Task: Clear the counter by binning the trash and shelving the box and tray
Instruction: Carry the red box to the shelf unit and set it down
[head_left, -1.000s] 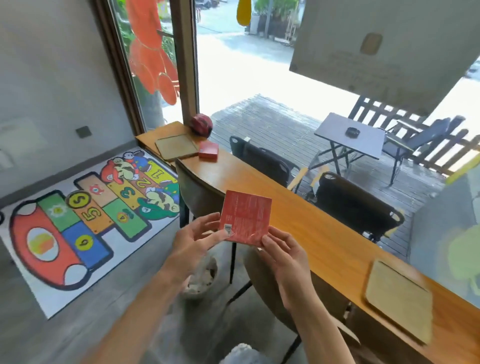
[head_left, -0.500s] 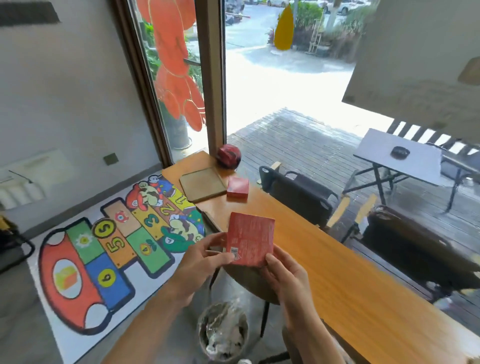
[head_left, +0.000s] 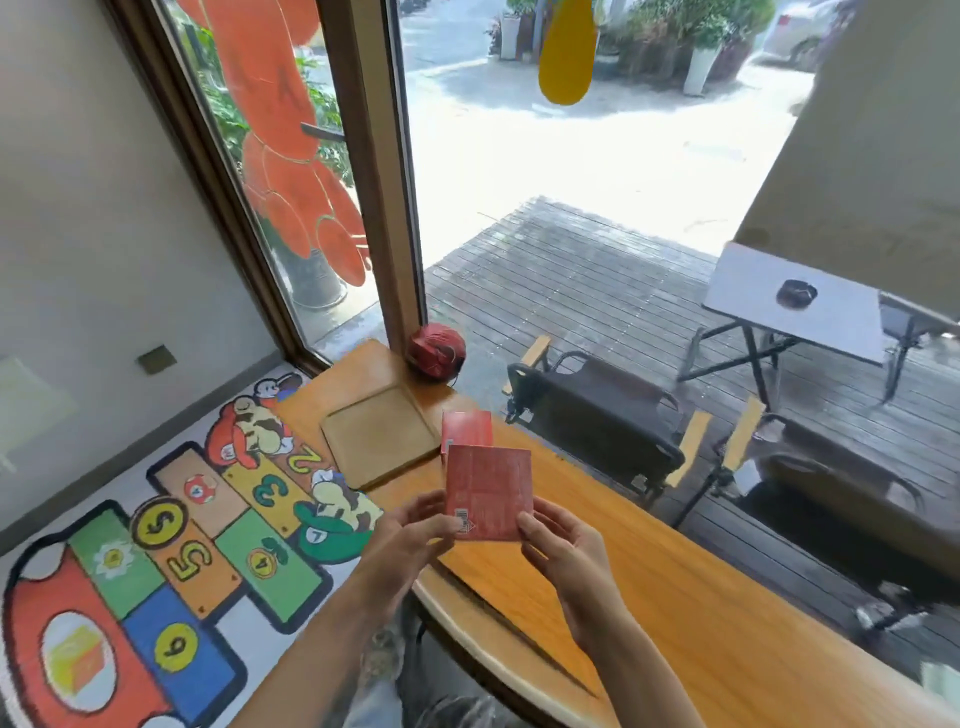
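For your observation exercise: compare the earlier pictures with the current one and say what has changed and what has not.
The view has swung toward the counter's window end, so the tray, the small red box and the round red object loom closer; the bin seen earlier on the floor is out of view. Unchanged: the left hand and right hand keep their grip on the flat red packet, held above the counter.
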